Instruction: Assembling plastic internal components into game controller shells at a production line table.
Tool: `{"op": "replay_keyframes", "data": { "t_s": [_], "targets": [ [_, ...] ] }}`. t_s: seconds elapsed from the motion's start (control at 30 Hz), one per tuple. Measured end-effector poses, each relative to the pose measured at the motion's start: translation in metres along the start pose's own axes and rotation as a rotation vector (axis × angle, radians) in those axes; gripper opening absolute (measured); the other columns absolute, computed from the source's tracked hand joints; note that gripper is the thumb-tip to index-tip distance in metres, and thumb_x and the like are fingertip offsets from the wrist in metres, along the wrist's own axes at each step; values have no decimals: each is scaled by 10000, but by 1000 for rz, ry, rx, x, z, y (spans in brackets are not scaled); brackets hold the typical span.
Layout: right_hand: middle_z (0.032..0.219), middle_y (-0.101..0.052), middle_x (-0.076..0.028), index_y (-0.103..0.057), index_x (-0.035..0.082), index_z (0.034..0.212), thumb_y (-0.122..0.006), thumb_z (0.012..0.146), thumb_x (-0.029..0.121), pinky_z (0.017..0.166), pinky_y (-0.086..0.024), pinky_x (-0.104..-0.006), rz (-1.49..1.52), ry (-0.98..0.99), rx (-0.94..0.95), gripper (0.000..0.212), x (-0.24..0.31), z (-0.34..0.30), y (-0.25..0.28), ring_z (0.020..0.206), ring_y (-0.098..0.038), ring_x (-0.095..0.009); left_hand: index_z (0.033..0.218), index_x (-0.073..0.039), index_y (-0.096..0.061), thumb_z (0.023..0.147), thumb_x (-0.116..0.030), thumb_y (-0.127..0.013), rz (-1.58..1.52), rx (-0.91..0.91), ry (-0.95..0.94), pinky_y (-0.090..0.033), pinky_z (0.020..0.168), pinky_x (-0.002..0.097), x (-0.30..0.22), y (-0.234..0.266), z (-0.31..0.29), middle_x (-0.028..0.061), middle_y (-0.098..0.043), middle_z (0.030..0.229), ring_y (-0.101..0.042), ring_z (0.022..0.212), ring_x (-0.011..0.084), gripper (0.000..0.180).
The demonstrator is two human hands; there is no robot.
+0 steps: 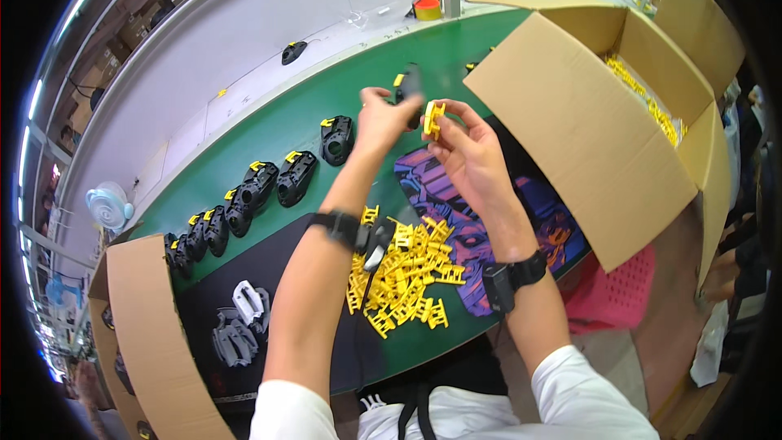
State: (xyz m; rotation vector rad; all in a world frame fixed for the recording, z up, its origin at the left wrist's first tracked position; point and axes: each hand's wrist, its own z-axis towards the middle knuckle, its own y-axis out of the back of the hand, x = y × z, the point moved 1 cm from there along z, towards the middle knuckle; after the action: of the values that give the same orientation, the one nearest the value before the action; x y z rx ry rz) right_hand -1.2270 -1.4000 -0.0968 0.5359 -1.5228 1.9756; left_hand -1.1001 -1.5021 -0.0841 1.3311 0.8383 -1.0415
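My left hand [381, 121] is closed around the lower part of a black plastic housing [413, 76], which is smeared by motion. A small yellow tab sits on the housing's left side. Close beside it, my right hand [474, 155] pinches a yellow plastic clip [434, 120] between thumb and fingers. Below my forearms lies a loose heap of yellow clips [407, 265], partly on a patterned mat [456, 195]. Left of my left hand, a black housing [336, 140] with a yellow clip on it rests on the green table, first in a row of several similar ones [296, 178].
Grey plastic parts [236, 341] and a whitish one [251, 303] lie on a dark mat [281, 277]. A large open carton [586, 130] with yellow parts stands at the right, another carton [151, 326] at the lower left. Below the right table edge is a pink basket [615, 297].
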Motion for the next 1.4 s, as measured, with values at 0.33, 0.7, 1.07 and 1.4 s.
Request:
{"op": "replay_keyframes", "data": {
  "t_s": [0.33, 0.7, 1.07, 1.4],
  "targets": [
    [873, -696, -25, -668, -22, 976, -710, 905, 106, 637, -503, -239, -705, -245, 266, 152, -31, -34, -54, 814, -642, -69, 1451, -94, -463, 1024, -394, -429, -1047, 168, 121, -449, 1044, 424, 55, 108, -163, 95, -598, 1339, -584, 1205, 229, 524],
    [857, -712, -53, -682, 23, 933, -754, 825, 27, 602, -486, -251, -1016, 192, 105, 130, -50, -45, -72, 754, -682, -136, 1584, -45, -163, 933, -146, -655, -811, 246, -83, -334, 1145, 386, 55, 103, -181, 111, -440, 1441, -433, 1361, 219, 822],
    [863, -629, -52, -715, 21, 915, -709, 837, 19, 614, -471, -281, -1223, 290, 184, 78, -47, -46, -73, 708, -617, -146, 1572, -81, -171, 960, -107, -627, -816, 199, -83, -436, 1052, 371, 60, 100, -179, 99, -459, 1378, -511, 1248, 195, 764],
    [999, -600, -18, -642, 39, 1069, -640, 954, 111, 866, -483, -278, -748, -182, 415, 136, -64, -41, -59, 925, -581, -109, 1595, -117, -163, 945, -405, -435, -838, 185, 28, -467, 1056, 392, 53, 107, -179, 112, -482, 1404, -530, 1290, 228, 761]
  ]
}}
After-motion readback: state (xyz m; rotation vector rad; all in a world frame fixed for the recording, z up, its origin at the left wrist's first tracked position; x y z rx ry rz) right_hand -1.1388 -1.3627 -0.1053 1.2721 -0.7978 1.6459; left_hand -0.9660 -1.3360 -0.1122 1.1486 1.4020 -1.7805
